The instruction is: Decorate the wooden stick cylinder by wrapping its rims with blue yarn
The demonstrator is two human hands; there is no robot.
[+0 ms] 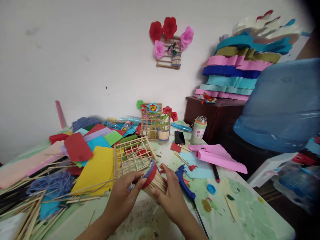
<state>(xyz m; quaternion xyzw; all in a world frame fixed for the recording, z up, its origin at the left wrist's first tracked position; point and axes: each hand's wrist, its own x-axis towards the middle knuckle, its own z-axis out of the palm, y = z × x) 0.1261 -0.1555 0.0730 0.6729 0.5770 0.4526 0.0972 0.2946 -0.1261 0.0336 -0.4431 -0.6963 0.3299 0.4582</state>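
Observation:
Between my two hands is a small basket (158, 182) made of wooden sticks, tilted, with a red band and a blue yarn rim. My left hand (126, 191) pinches it at the banded rim. On the other side, my right hand (171, 193) wraps its fingers round the stick wall. Just behind them lies a lattice frame of sticks (132, 156). A blue glue gun (184, 185) rests on the table to the right of my right hand, its cord running toward me.
Coloured paper (93, 170), blue yarn (51, 183) and loose sticks (32, 216) cover the left side. Behind stand a flower-decorated lattice (152, 121), a phone (179, 137) and a jar (199, 130). Pink paper (217, 156), a marker (216, 173) and a blue cap (211, 189) lie right.

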